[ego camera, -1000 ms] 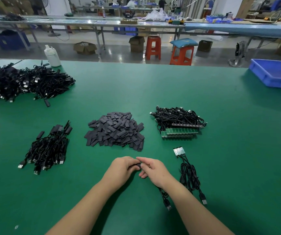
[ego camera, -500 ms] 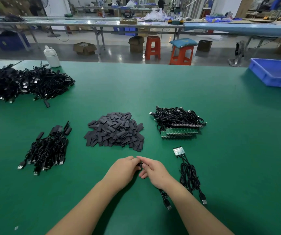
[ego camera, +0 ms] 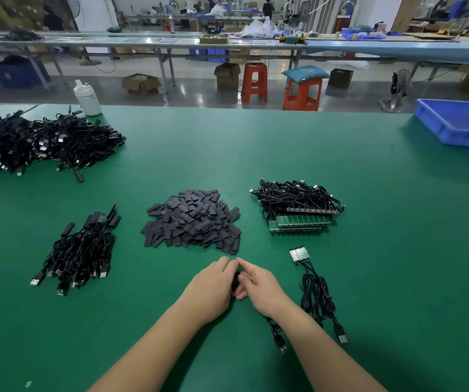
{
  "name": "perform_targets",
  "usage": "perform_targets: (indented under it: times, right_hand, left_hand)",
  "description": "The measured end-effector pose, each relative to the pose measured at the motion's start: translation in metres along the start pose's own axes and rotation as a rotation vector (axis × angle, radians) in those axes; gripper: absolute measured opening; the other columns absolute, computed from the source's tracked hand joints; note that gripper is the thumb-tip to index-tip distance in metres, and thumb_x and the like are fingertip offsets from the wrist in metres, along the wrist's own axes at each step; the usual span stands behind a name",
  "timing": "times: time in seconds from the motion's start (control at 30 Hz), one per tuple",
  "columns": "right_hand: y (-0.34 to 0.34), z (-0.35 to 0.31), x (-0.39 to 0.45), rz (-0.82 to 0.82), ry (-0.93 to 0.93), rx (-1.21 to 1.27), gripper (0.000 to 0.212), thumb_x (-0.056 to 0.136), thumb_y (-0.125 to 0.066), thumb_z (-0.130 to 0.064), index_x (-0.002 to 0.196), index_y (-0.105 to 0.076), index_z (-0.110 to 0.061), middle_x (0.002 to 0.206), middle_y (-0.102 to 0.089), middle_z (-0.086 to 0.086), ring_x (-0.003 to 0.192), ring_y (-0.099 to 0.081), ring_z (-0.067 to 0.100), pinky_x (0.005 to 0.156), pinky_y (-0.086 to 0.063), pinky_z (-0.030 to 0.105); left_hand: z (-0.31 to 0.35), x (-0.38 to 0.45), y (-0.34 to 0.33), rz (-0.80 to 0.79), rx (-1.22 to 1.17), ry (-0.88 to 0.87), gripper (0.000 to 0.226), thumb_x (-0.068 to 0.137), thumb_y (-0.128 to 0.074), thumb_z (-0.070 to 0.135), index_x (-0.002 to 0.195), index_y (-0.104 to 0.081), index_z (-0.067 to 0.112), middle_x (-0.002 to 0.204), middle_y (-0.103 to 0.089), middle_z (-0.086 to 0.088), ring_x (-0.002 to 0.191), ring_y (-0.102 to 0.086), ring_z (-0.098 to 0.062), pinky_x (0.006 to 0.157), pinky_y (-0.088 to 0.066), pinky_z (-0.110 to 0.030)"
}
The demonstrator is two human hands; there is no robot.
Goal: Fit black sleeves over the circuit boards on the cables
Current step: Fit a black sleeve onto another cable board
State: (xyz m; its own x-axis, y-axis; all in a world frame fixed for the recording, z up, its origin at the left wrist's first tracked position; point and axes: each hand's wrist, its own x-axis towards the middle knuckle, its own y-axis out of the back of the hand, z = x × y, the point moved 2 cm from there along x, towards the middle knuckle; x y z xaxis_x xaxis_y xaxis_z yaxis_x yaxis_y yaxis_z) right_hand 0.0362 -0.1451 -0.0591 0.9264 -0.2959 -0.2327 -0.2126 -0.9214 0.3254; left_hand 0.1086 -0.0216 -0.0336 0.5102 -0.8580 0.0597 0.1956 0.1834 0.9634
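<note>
Your left hand (ego camera: 213, 290) and right hand (ego camera: 258, 284) meet over the green bench (ego camera: 369, 278), fingers pinching a small black sleeve (ego camera: 236, 278) between them (mostly hidden) — its cable (ego camera: 277, 332) trails under your right wrist. The matte dark-grey sleeve pile (ego camera: 192, 222) lies just beyond.

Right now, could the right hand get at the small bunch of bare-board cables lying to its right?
Probably yes: the cables lie on open mat beside the right hand, nothing between. But that hand and the left hand are pinching a black piece together.
</note>
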Motion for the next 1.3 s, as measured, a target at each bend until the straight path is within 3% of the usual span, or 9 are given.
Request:
perform_targets:
  times: [0.2,0.33,0.43,0.53,0.67,0.8,1.03,1.13,1.3]
  right_hand:
    - [0.0,-0.005,-0.002,0.007,-0.032,0.056,0.043,0.104,-0.045,-0.01,0.146,-0.046,-0.018,0.081,-0.072,0.0,0.074,-0.069,0.013,0.084,-0.058,0.031]
    - [0.001,-0.012,-0.005,0.005,-0.035,0.158,0.027,0.102,-0.043,-0.004,0.115,-0.064,-0.016,0.096,-0.072,0.002,0.068,-0.068,0.008,0.073,-0.059,0.025]
    - [0.003,-0.014,-0.007,0.056,-0.06,0.324,0.022,0.102,-0.045,-0.004,0.109,-0.064,-0.014,0.097,-0.072,0.006,0.07,-0.068,0.012,0.072,-0.058,0.026]
    - [0.007,-0.015,-0.007,0.114,-0.09,0.491,0.019,0.101,-0.048,-0.003,0.111,-0.064,-0.007,0.097,-0.074,0.009,0.075,-0.07,0.016,0.072,-0.057,0.025]
    - [0.014,-0.015,-0.007,0.176,-0.117,0.695,0.017,0.1,-0.051,-0.004,0.114,-0.06,-0.003,0.103,-0.076,0.01,0.092,-0.074,0.022,0.076,-0.059,0.026]
    - [0.017,-0.016,-0.002,0.256,-0.119,0.859,0.018,0.102,-0.047,-0.002,0.119,-0.053,-0.001,0.106,-0.075,0.012,0.097,-0.074,0.025,0.08,-0.059,0.029]
    - [0.024,-0.014,0.004,0.355,-0.105,1.181,0.019,0.102,-0.045,0.002,0.121,-0.048,0.003,0.103,-0.074,0.02,0.099,-0.073,0.031,0.079,-0.062,0.032]
    - [0.023,-0.015,0.006,0.342,-0.1,1.031,0.015,0.102,-0.049,-0.004,0.117,-0.052,-0.003,0.103,-0.075,0.015,0.097,-0.074,0.026,0.08,-0.061,0.03]
    - [0.027,0.0,-0.001,0.539,-0.019,0.061,0.011,0.1,-0.054,-0.024,0.106,-0.063,-0.025,0.096,-0.073,-0.007,0.086,-0.07,0.009,0.081,-0.059,0.037]
  left_hand:
    - [-0.001,-0.004,0.004,0.134,-0.193,0.127,0.053,0.093,-0.053,0.014,0.142,-0.035,0.027,0.134,-0.041,0.01,0.087,-0.061,-0.018,0.067,-0.04,-0.024]
    - [0.001,-0.002,0.012,0.233,-0.375,0.236,0.053,0.095,-0.053,0.012,0.142,-0.036,0.029,0.131,-0.045,0.01,0.096,-0.06,-0.018,0.083,-0.05,-0.035]
    - [0.001,-0.003,0.011,0.351,-0.619,0.412,0.048,0.092,-0.062,0.016,0.137,-0.046,0.024,0.113,-0.059,0.01,0.091,-0.06,-0.002,0.079,-0.044,-0.012]
    - [0.005,-0.005,0.001,0.302,-0.774,0.525,0.031,0.093,-0.062,0.022,0.124,-0.058,0.024,0.093,-0.068,0.014,0.081,-0.063,0.007,0.074,-0.045,-0.007]
    - [0.015,-0.01,-0.01,0.244,-0.862,0.535,0.026,0.092,-0.065,0.024,0.118,-0.061,0.026,0.089,-0.073,0.013,0.079,-0.069,-0.001,0.085,-0.056,-0.031]
    - [0.023,-0.008,-0.007,0.188,-0.82,0.588,0.028,0.086,-0.071,0.029,0.113,-0.061,0.027,0.083,-0.07,0.01,0.075,-0.065,0.001,0.068,-0.047,-0.013]
    - [0.031,-0.008,-0.003,-0.009,-0.843,0.588,0.014,0.091,-0.066,0.032,0.094,-0.069,0.018,0.07,-0.074,-0.004,0.05,-0.059,-0.013,0.053,-0.049,-0.025]
    - [0.028,-0.011,0.001,-0.029,-0.884,0.567,0.011,0.091,-0.069,0.026,0.095,-0.07,0.016,0.072,-0.074,-0.007,0.046,-0.054,-0.013,0.049,-0.042,-0.021]
    - [0.0,-0.015,0.029,0.117,-0.81,0.585,0.004,0.091,-0.069,0.022,0.09,-0.071,0.019,0.072,-0.073,0.002,0.043,-0.053,0.001,0.043,-0.042,-0.016]
